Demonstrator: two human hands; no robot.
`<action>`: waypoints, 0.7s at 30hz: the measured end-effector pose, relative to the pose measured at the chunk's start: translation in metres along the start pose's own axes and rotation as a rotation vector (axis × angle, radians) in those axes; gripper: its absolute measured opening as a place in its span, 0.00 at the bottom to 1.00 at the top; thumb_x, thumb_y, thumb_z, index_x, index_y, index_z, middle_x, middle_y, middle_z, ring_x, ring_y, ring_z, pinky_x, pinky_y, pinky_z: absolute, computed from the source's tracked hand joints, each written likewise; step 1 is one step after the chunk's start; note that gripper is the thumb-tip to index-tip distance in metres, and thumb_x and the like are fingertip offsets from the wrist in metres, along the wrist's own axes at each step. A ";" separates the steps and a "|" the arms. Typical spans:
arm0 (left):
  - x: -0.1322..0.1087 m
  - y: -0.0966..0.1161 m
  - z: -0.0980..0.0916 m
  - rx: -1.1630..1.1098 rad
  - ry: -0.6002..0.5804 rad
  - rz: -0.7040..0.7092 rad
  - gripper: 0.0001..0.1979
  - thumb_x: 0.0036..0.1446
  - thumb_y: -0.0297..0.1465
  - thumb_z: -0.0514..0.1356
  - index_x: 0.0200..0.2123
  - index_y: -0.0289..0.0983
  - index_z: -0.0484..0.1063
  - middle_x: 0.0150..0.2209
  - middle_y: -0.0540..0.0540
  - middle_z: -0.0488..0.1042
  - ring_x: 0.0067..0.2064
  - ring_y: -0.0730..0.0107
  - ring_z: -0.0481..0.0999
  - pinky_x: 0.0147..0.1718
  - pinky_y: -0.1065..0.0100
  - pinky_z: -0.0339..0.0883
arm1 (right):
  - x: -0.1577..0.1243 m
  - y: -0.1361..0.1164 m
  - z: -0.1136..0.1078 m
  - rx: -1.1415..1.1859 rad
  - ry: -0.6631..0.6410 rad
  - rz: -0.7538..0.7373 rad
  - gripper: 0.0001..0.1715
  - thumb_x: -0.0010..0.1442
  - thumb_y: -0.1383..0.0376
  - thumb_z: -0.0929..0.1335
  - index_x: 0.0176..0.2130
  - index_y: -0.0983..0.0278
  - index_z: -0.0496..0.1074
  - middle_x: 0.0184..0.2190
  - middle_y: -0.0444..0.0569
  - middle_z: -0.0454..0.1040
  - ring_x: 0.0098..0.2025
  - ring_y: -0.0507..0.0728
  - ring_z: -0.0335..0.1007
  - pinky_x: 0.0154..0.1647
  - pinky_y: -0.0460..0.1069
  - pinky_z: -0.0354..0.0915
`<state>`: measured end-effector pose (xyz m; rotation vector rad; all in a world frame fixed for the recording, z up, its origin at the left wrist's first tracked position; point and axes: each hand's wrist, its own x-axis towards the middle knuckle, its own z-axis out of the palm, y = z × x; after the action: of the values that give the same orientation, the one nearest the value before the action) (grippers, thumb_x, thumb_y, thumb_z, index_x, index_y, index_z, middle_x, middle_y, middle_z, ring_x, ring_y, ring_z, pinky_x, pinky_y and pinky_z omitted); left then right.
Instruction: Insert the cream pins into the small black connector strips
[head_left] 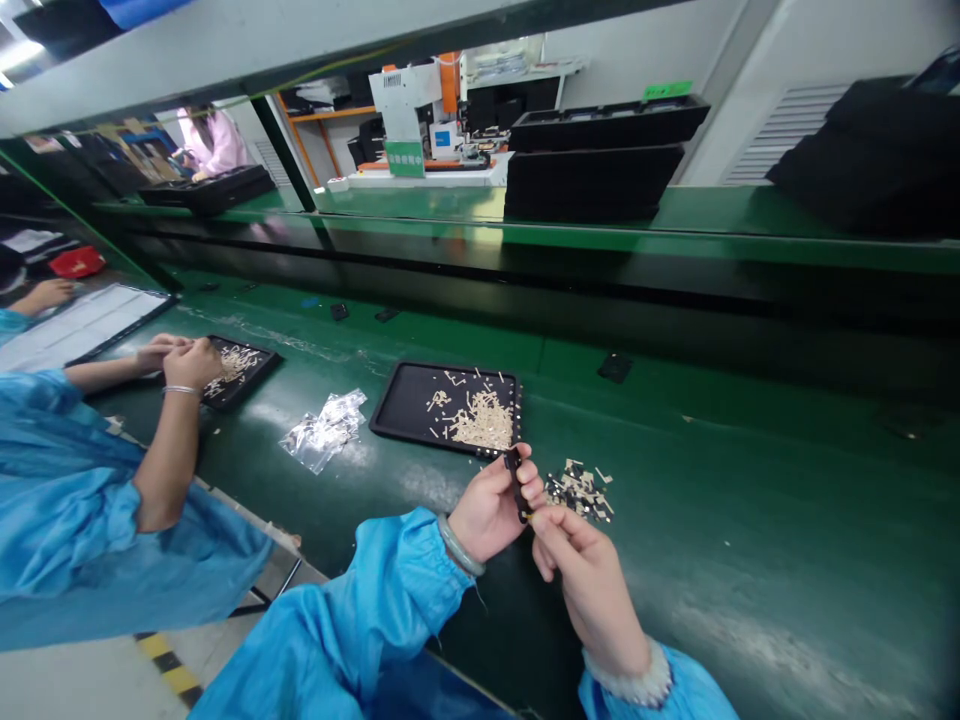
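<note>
My left hand (491, 505) is closed around a small black part (516, 482), held upright between thumb and fingers. My right hand (574, 550) pinches at the lower end of that same part, where a tiny yellowish piece shows; what it pinches is too small to name. Both hands hover over the green conveyor belt (720, 480). Just beyond them lies a black tray (405, 405) with a heap of pale metal clips (484, 420). A small pile of assembled dark-and-pale pieces (579, 490) lies on the belt right of my hands.
A crumpled clear plastic bag (326, 430) lies left of the tray. A co-worker in a blue coat (67, 510) works at a second black tray (240, 370) on the left. Stacked black trays (600, 155) stand on the raised green shelf behind. Small dark bits dot the belt.
</note>
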<state>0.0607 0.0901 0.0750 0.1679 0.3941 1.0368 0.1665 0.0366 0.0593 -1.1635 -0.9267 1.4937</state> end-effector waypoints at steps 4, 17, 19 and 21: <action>0.000 0.000 0.000 -0.028 -0.013 0.002 0.07 0.52 0.22 0.57 0.37 0.33 0.69 0.25 0.51 0.57 0.26 0.77 0.59 0.27 0.74 0.56 | -0.001 0.001 -0.001 -0.030 0.022 -0.017 0.18 0.55 0.54 0.68 0.25 0.65 0.66 0.13 0.38 0.59 0.17 0.47 0.51 0.21 0.45 0.49; -0.001 -0.001 -0.001 -0.025 -0.022 -0.003 0.08 0.52 0.22 0.58 0.37 0.32 0.70 0.25 0.51 0.57 0.26 0.76 0.60 0.27 0.74 0.56 | 0.000 0.004 -0.002 -0.072 0.032 -0.037 0.16 0.56 0.54 0.67 0.27 0.65 0.67 0.13 0.37 0.58 0.17 0.47 0.51 0.21 0.45 0.49; 0.000 -0.001 -0.001 -0.023 -0.027 -0.008 0.08 0.52 0.22 0.58 0.38 0.33 0.70 0.25 0.51 0.57 0.27 0.76 0.60 0.28 0.74 0.57 | 0.000 0.004 -0.002 -0.084 0.029 -0.036 0.16 0.56 0.54 0.67 0.27 0.65 0.67 0.13 0.37 0.59 0.18 0.48 0.51 0.22 0.44 0.49; 0.000 -0.001 -0.001 -0.012 -0.027 -0.010 0.08 0.52 0.23 0.58 0.38 0.33 0.69 0.25 0.51 0.58 0.27 0.76 0.61 0.28 0.74 0.57 | -0.001 0.003 -0.002 -0.101 0.030 -0.038 0.16 0.56 0.54 0.66 0.27 0.65 0.67 0.13 0.37 0.58 0.18 0.48 0.51 0.21 0.44 0.50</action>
<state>0.0608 0.0900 0.0733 0.1686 0.3637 1.0256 0.1675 0.0354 0.0563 -1.2311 -1.0085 1.4094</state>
